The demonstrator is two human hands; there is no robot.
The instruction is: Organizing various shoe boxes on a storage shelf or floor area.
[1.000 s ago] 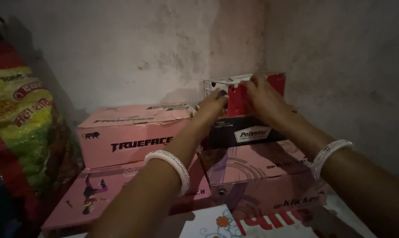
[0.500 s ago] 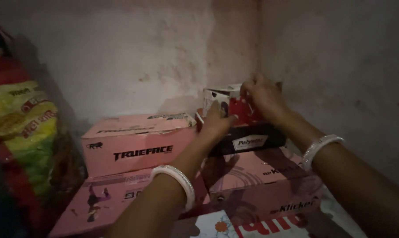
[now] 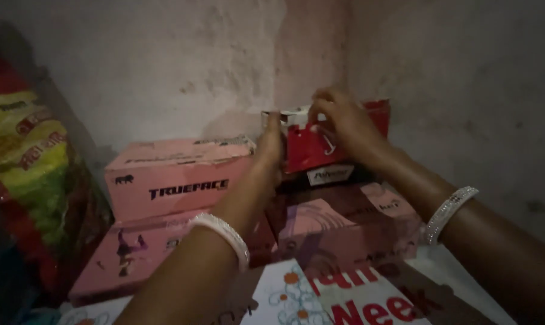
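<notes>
I have both hands on the red box [image 3: 320, 147] at the top of the stack in the corner where the two walls [image 3: 164, 66] meet. My left hand [image 3: 271, 146] is flat against its left end, fingers closed up along the white end panel, and my right hand [image 3: 343, 123] is curled over the top edge, fingertips hooked down onto the front face; so each hand grips the box rather than hanging open, though how firmly I cannot tell in this dim light. The box sits on a dark box [image 3: 327, 177] with a pale label, which in turn rests on a pink box [image 3: 351, 225]. To the left stands another pink box [image 3: 176, 177] on a flatter pink one [image 3: 134, 253], and a striped sack [image 3: 25, 162] leans at the far left. As I judge it, the box is seated on the pile but not yet let go: what remains is squaring it up and taking my hands off, or lifting it, I cannot say which from this view. Its long axis runs left to right, along the back wall, with the broad red face turned toward me and the short white end pointing left; it looks level or nearly so, the right end tucked close to the side wall.
</notes>
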